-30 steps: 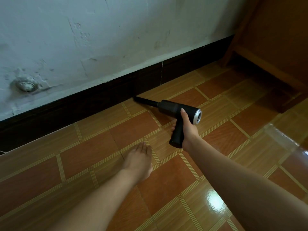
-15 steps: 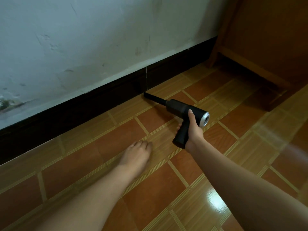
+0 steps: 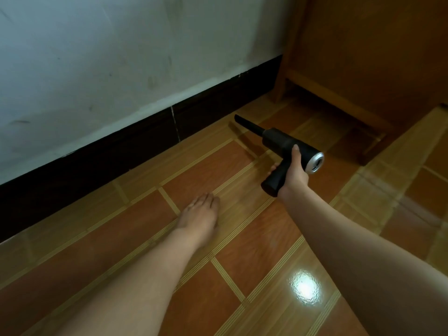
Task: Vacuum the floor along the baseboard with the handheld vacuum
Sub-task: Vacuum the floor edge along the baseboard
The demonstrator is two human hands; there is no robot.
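Hiding or cut off: wooden furniture ran past the top and right edges; most fingers of the right hand sat behind the handle; whether the nozzle tip met the floor could not be told.
Grip: right hand curled round the handle of the handheld vacuum, thumb laid up along its body.
Floor contact: left hand lay palm down on the tiles, fingers straight and close together.
Vacuum position: held low, nozzle pointing at the baseboard, tip just beside it.
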